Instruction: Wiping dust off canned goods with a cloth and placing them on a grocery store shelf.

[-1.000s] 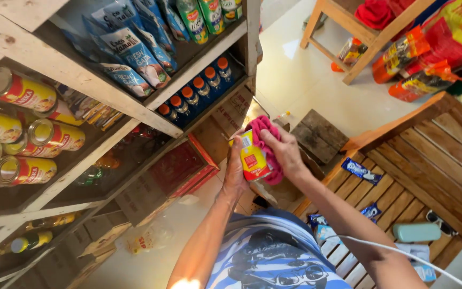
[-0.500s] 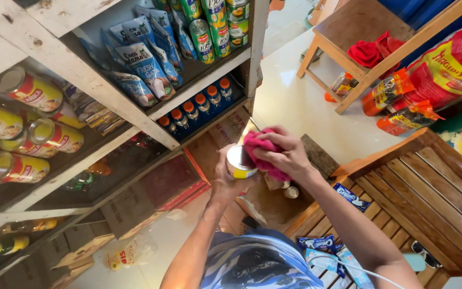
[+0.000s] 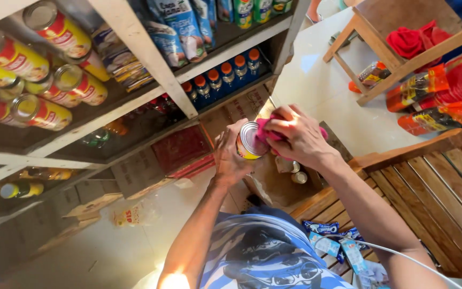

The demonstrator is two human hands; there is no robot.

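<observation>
A yellow and red tin can (image 3: pixel 249 141) lies on its side in my left hand (image 3: pixel 230 155), its silver lid turned toward me. My right hand (image 3: pixel 298 136) presses a pink cloth (image 3: pixel 266 129) against the can's lid and upper side. Both hands are held out in front of my chest, above an open cardboard box (image 3: pixel 274 182) on the floor that holds more cans (image 3: pixel 298 177). My blue and white striped shirt (image 3: pixel 258 257) fills the bottom of the view.
A wooden shelf unit (image 3: pixel 135 32) at left carries yellow and red cans (image 3: pixel 33 64), blue pouches (image 3: pixel 172 27) and bottles with orange caps (image 3: pixel 220 77). A slatted wooden bench (image 3: pixel 434 198) stands at right with small packets (image 3: pixel 332 243). Behind it are a wooden stool (image 3: pixel 386 32) and hanging snack packs (image 3: pixel 434 96).
The can has turned from upright to lying on its side, lid toward me. My right hand with the cloth has moved over the lid. The view has swung toward the shelves.
</observation>
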